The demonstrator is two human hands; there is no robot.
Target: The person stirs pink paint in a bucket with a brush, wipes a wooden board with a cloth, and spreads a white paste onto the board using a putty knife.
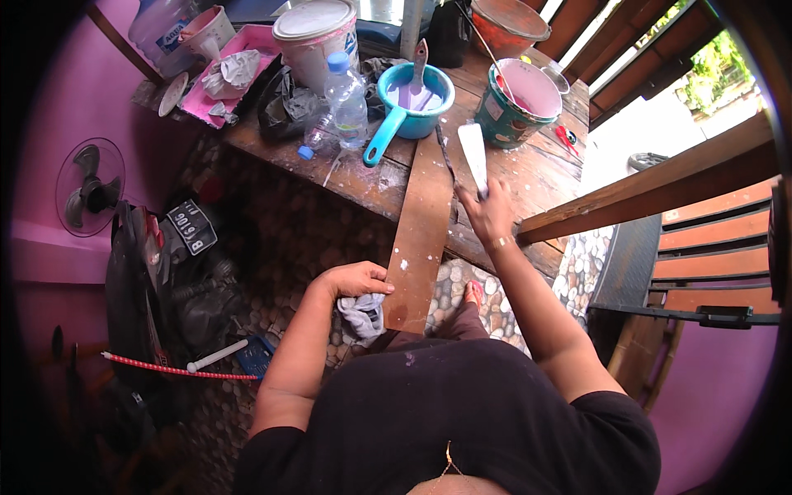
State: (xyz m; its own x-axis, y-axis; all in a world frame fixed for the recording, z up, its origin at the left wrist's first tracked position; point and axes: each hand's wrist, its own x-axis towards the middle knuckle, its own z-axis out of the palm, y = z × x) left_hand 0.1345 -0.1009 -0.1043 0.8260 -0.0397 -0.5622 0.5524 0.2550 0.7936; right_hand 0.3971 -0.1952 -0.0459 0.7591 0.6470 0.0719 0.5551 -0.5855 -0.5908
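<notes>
A long brown wooden board lies over the table's front edge, its near end reaching toward my lap. At the board's left edge, my left hand is closed, with its fingertips against the wood. A grey cloth hangs bunched from under that hand. My right hand is wrapped round the lower end of a white, flat, tapered strip, just right of the board. Beyond the board's far end stands a turquoise long-handled dipper with pale purple paint and a paintbrush in it.
On the wooden table are clear plastic bottles, a white lidded bucket, a pink tray, and a green bucket with pink inside. A wooden rail runs along the right. A fan stands left.
</notes>
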